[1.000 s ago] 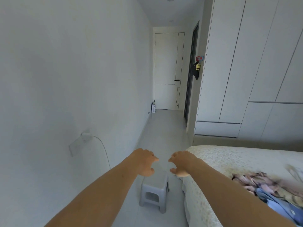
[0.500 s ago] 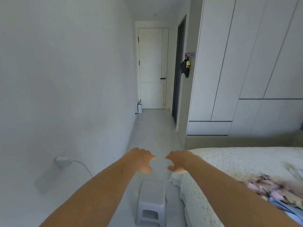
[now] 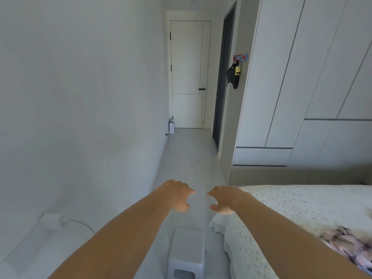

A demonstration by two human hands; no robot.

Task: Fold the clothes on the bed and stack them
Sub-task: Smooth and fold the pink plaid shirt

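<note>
Bedroom, bed (image 3: 302, 206) at right. Left hand (image 3: 177, 195), right hand (image 3: 224, 199): outstretched, loosely spread, empty. Clothes (image 3: 350, 245): crumpled heap well right of both hands, right hand nearer.

both empty hands, left (image 3: 178, 195) and right (image 3: 224, 199), above stool (image 3: 188, 246) beside bed (image 3: 302, 208)

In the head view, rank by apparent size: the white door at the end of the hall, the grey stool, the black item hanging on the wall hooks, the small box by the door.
Largest to smallest as they appear:
1. white door
2. grey stool, cut off by the frame edge and nearer the camera, so true size is unsure
3. black hanging item
4. small box
</note>
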